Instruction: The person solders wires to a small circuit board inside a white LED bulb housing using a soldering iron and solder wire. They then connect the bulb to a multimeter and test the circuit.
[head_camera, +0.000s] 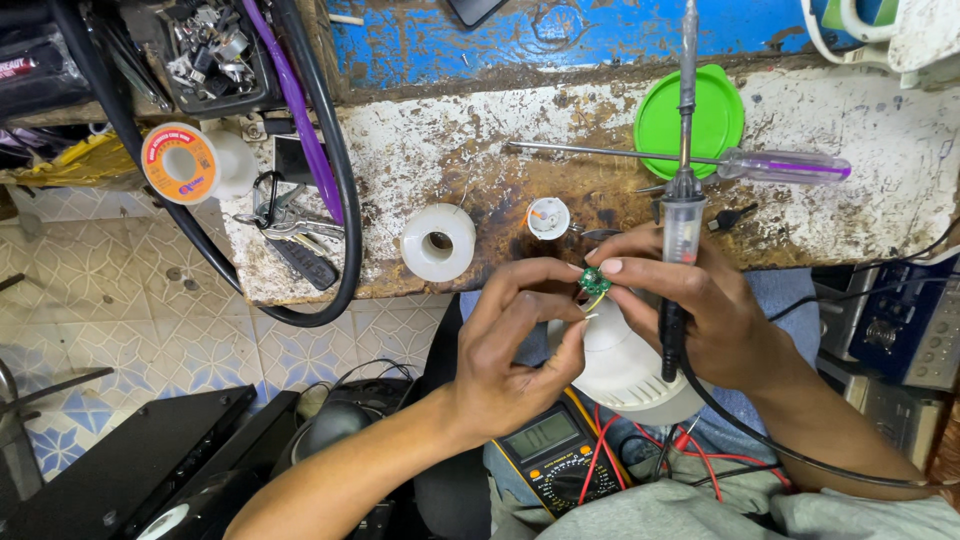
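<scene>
Head view, looking down at both hands held close together at the near edge of the work surface (560, 130). Left hand (520, 350) is closed around the neck of a white bulb housing (625, 370), thumb and fingertips pinched at its top. Right hand (690, 300) pinches a small green circuit board (594, 280) at the top of the housing between thumb and forefinger, and at the same time carries a soldering iron (683, 215) upright against the palm, tip pointing away from the person, its black cord trailing down past the wrist. Yellow leads run from the board into the housing. A multimeter (553, 460) with red leads lies on the lap beneath the hands. On the surface: a white solder spool (438, 242), a small white bulb base (548, 217), a screwdriver with clear purple handle (700, 160) lying across a green lid (690, 122), and a second spool (182, 163) at the left corner.
</scene>
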